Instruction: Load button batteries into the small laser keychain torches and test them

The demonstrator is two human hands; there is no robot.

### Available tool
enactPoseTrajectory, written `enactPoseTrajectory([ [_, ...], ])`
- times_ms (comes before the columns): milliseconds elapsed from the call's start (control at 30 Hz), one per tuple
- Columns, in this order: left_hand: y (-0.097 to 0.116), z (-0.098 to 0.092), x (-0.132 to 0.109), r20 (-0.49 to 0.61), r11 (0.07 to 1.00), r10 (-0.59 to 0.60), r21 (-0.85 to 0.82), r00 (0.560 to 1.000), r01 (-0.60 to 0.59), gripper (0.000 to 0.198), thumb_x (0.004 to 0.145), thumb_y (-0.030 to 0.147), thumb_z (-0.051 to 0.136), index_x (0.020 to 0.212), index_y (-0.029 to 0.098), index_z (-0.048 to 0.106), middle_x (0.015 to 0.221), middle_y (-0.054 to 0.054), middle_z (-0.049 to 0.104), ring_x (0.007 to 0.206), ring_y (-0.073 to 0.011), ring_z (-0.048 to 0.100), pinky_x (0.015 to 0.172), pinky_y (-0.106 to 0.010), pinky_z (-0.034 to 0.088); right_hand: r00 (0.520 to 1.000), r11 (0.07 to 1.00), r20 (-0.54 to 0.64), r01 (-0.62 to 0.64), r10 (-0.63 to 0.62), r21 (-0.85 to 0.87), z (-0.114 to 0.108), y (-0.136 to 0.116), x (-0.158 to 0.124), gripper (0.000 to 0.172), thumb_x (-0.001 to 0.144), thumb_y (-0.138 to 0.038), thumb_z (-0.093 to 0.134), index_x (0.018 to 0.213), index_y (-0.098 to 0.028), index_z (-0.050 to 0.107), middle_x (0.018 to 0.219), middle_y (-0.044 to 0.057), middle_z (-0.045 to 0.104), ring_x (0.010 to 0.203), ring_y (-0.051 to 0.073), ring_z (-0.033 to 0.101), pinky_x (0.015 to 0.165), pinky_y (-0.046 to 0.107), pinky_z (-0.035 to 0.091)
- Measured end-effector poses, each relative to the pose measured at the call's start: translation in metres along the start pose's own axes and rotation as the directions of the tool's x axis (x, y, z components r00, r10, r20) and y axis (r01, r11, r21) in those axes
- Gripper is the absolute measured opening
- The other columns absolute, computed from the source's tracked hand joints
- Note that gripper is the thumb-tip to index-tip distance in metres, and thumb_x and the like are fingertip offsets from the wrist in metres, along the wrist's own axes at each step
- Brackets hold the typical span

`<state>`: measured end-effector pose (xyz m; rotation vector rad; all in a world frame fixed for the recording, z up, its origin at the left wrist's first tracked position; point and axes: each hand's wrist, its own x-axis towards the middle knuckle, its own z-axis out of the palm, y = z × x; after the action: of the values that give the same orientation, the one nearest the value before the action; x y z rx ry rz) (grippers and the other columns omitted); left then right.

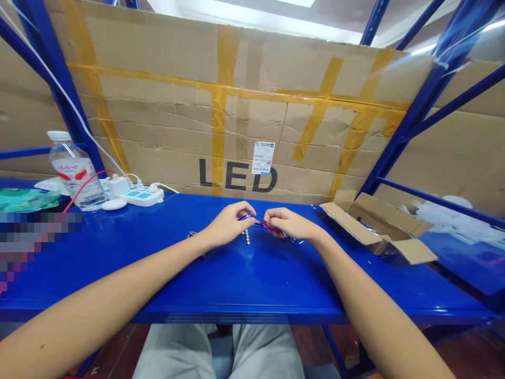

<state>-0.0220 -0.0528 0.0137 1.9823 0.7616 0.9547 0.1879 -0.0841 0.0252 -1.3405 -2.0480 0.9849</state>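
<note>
Both my hands meet over the middle of the blue table [236,279]. My left hand [230,223] is closed in a pinch on a small purple pen-like piece [243,217]. My right hand [287,222] is closed too, pinching a small red-purple piece [265,226] whose end nearly touches the left one. A short row of small silvery button cells [247,237] lies on the table just under my left fingers. A few more small coloured pieces [292,241] lie under my right hand, partly hidden.
An open cardboard box [379,226] stands to the right. At the left are a water bottle [74,171], a white power strip [138,195] with cables and a green packet [23,199]. A taped cardboard sheet marked LED [236,121] closes the back.
</note>
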Motion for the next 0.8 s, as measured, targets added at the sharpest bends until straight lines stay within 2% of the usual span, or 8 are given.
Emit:
enactPoseTrajectory([
  [67,-0.001,0.003,-0.002,0.052,0.996,0.084,0.017,0.995,-0.085,0.015,0.080,0.027,0.065,0.091,0.016,0.066,0.081,-0.002,0.067,0.076,-0.0148,0.060,0.072,-0.027,0.046,0.995,0.981,0.086,0.024,-0.041,0.191,0.006,-0.002,0.001,0.018,0.088,-0.036,0.053,0.084,-0.019,0.050,0.076,0.003,0.066,0.057,0.012,0.061,0.047,0.022,0.044],
  [133,-0.001,0.004,-0.004,0.091,0.995,0.096,0.018,0.991,-0.098,0.017,0.083,0.030,0.063,0.092,0.016,0.065,0.086,-0.004,0.069,0.082,-0.0170,0.062,0.077,-0.030,0.048,0.984,0.945,0.153,0.036,-0.090,0.325,0.012,-0.001,0.003,0.026,0.089,-0.043,0.058,0.089,-0.019,0.047,0.079,0.005,0.068,0.058,0.014,0.064,0.045,0.023,0.046],
  [167,-0.001,0.005,-0.004,0.090,0.995,0.096,0.031,0.991,-0.099,0.017,0.084,0.031,0.062,0.092,0.016,0.065,0.087,-0.004,0.070,0.084,-0.0176,0.063,0.079,-0.031,0.048,0.983,0.931,0.150,0.048,-0.109,0.362,0.014,0.000,0.004,0.030,0.088,-0.045,0.060,0.089,-0.019,0.047,0.077,0.004,0.068,0.056,0.014,0.063,0.044,0.023,0.045],
  [300,-0.001,0.002,-0.004,0.040,0.975,0.146,0.165,0.988,-0.151,0.013,0.085,0.028,0.059,0.092,0.018,0.064,0.090,-0.003,0.071,0.087,-0.0179,0.063,0.081,-0.030,0.046,0.987,0.885,0.073,0.098,-0.146,0.454,0.018,0.004,0.008,0.033,0.085,-0.046,0.067,0.086,-0.018,0.049,0.071,0.001,0.065,0.050,0.010,0.057,0.042,0.021,0.041],
  [433,-0.002,-0.001,-0.003,0.021,0.940,0.185,0.288,0.983,-0.183,0.012,0.086,0.027,0.057,0.086,0.018,0.064,0.083,-0.001,0.069,0.077,-0.0165,0.060,0.073,-0.028,0.043,0.993,0.838,0.017,0.091,-0.118,0.538,0.016,0.005,0.009,0.030,0.080,-0.041,0.071,0.086,-0.017,0.054,0.068,0.000,0.064,0.049,0.009,0.054,0.044,0.021,0.041],
  [567,-0.003,-0.002,-0.002,-0.021,0.932,0.223,0.299,0.975,-0.207,0.011,0.086,0.026,0.056,0.084,0.019,0.064,0.081,-0.001,0.068,0.074,-0.0158,0.057,0.072,-0.027,0.041,0.993,0.793,-0.087,0.112,-0.074,0.599,0.017,0.001,0.011,0.026,0.074,-0.034,0.074,0.079,-0.016,0.056,0.066,0.000,0.063,0.050,0.010,0.054,0.043,0.022,0.042],
  [800,-0.005,0.001,-0.004,-0.020,0.910,0.251,0.346,0.968,-0.229,0.009,0.086,0.022,0.056,0.082,0.019,0.063,0.073,0.001,0.064,0.066,-0.0137,0.053,0.065,-0.025,0.037,0.981,0.816,-0.189,0.077,0.040,0.573,0.023,-0.007,0.012,0.023,0.071,-0.031,0.071,0.069,-0.017,0.053,0.059,-0.001,0.060,0.041,0.007,0.045,0.034,0.018,0.035],
])
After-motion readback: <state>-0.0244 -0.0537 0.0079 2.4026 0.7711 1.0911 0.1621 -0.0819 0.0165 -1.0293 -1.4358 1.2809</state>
